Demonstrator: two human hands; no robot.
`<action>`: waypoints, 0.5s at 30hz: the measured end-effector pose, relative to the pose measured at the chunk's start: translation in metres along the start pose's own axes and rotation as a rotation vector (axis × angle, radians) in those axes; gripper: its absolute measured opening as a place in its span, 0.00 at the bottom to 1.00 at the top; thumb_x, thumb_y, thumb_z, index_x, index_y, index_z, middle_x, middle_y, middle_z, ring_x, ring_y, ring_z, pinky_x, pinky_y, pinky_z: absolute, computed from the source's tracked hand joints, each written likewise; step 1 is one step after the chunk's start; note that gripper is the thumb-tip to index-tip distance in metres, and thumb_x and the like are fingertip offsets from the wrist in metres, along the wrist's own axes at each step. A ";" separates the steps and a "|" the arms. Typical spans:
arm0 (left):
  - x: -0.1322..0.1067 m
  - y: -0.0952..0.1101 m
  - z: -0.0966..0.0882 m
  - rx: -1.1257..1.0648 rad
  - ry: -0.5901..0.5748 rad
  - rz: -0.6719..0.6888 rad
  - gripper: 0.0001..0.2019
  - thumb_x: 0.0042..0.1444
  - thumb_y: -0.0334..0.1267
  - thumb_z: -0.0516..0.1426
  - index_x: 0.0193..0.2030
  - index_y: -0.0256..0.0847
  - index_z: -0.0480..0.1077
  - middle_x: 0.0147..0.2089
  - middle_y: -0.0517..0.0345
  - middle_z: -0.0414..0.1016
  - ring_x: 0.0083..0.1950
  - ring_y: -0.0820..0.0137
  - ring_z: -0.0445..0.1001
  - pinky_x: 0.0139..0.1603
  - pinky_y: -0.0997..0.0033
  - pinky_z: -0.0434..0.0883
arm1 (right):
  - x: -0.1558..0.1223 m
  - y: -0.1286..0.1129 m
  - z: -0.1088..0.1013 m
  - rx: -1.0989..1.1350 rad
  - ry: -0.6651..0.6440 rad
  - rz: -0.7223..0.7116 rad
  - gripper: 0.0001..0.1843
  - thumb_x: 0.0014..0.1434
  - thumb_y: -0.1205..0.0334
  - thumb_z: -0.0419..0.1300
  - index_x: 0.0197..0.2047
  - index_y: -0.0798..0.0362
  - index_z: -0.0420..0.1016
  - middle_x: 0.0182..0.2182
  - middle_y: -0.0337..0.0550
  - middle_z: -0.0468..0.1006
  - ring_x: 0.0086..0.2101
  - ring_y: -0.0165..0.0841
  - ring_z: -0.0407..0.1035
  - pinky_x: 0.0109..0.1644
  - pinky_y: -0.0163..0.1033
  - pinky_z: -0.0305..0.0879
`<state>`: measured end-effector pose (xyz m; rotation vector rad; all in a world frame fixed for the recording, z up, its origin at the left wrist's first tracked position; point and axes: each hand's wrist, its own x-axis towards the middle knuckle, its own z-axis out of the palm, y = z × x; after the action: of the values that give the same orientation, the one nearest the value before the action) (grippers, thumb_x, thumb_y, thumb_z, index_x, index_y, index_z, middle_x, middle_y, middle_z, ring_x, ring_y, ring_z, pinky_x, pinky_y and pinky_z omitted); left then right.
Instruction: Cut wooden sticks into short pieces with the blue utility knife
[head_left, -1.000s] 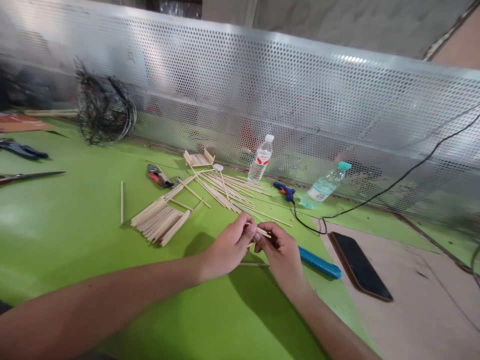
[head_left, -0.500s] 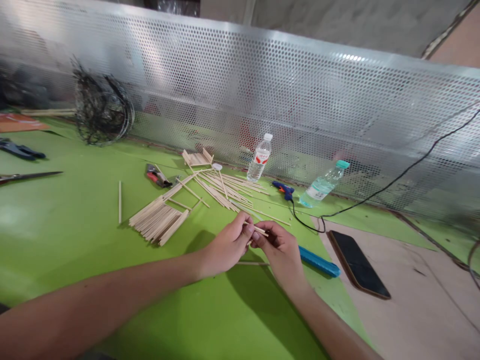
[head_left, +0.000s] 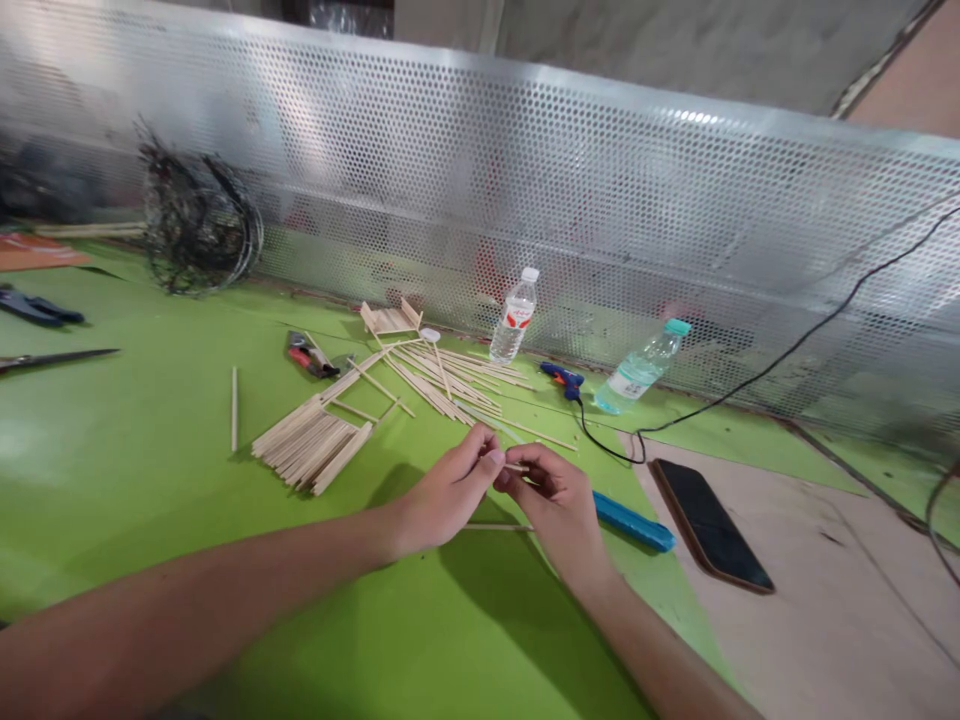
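My left hand [head_left: 459, 488] and my right hand [head_left: 553, 497] meet over the green table, fingertips pinched close together. Between them shows a short piece of wooden stick [head_left: 516, 467]; the fingers cover most of it. Both hands are closed on it. Under them, another wooden stick [head_left: 495, 527] lies on the table. Left of the hands sits a flat assembly of wooden sticks [head_left: 311, 448] laid side by side. Beyond the hands is a loose pile of wooden sticks [head_left: 442, 375], and behind that a small wooden stick frame [head_left: 392, 318] with raised sides.
Red-handled pliers [head_left: 309, 358] lie near the sticks. A clear bottle [head_left: 514, 315], a blue glue gun [head_left: 564, 381] with black cord and a green-capped bottle [head_left: 641, 368] stand or lie behind. Right are a blue cutter [head_left: 634, 522] and a phone [head_left: 709, 525]. A perforated metal panel [head_left: 420, 180] borders the back.
The wooden sticks in my fingers have shifted, and less of them shows now. Both hands stay nearly in place; the whole view has moved slightly.
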<state>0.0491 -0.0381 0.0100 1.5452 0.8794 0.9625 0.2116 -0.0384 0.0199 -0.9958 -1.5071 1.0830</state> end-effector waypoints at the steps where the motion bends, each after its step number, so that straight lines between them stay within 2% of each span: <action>1: 0.000 -0.001 0.000 0.004 0.006 0.009 0.18 0.71 0.57 0.44 0.43 0.44 0.60 0.33 0.64 0.61 0.30 0.74 0.59 0.31 0.72 0.60 | 0.000 -0.001 0.000 0.009 -0.003 0.002 0.09 0.55 0.56 0.70 0.37 0.51 0.80 0.31 0.40 0.80 0.32 0.34 0.75 0.39 0.39 0.74; 4: 0.001 -0.002 0.002 -0.006 0.061 0.045 0.19 0.71 0.58 0.43 0.43 0.44 0.59 0.34 0.64 0.60 0.34 0.72 0.60 0.35 0.71 0.62 | -0.001 -0.004 0.001 0.025 -0.002 0.006 0.10 0.54 0.55 0.71 0.35 0.51 0.79 0.30 0.40 0.80 0.30 0.33 0.75 0.38 0.40 0.75; 8: 0.003 0.001 0.004 -0.033 0.128 0.087 0.19 0.71 0.58 0.42 0.45 0.45 0.60 0.40 0.59 0.62 0.41 0.69 0.63 0.43 0.67 0.66 | -0.002 -0.005 0.003 0.050 -0.012 0.036 0.12 0.52 0.55 0.73 0.35 0.51 0.79 0.31 0.41 0.81 0.33 0.34 0.75 0.40 0.41 0.75; 11: 0.001 0.005 0.005 -0.041 0.109 0.119 0.18 0.72 0.56 0.41 0.49 0.45 0.60 0.44 0.57 0.64 0.47 0.67 0.65 0.48 0.66 0.67 | -0.004 -0.003 0.005 0.135 -0.036 0.085 0.14 0.50 0.53 0.74 0.36 0.51 0.79 0.32 0.41 0.80 0.34 0.35 0.75 0.43 0.44 0.76; 15: -0.002 0.008 0.007 0.042 0.083 0.202 0.16 0.73 0.52 0.43 0.52 0.44 0.60 0.46 0.55 0.64 0.50 0.66 0.66 0.52 0.64 0.66 | -0.005 -0.005 0.005 0.225 -0.046 0.145 0.16 0.49 0.53 0.75 0.36 0.51 0.79 0.32 0.39 0.80 0.35 0.35 0.76 0.46 0.46 0.76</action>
<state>0.0549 -0.0436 0.0172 1.6629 0.8162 1.1670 0.2068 -0.0457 0.0227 -0.9380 -1.3300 1.3543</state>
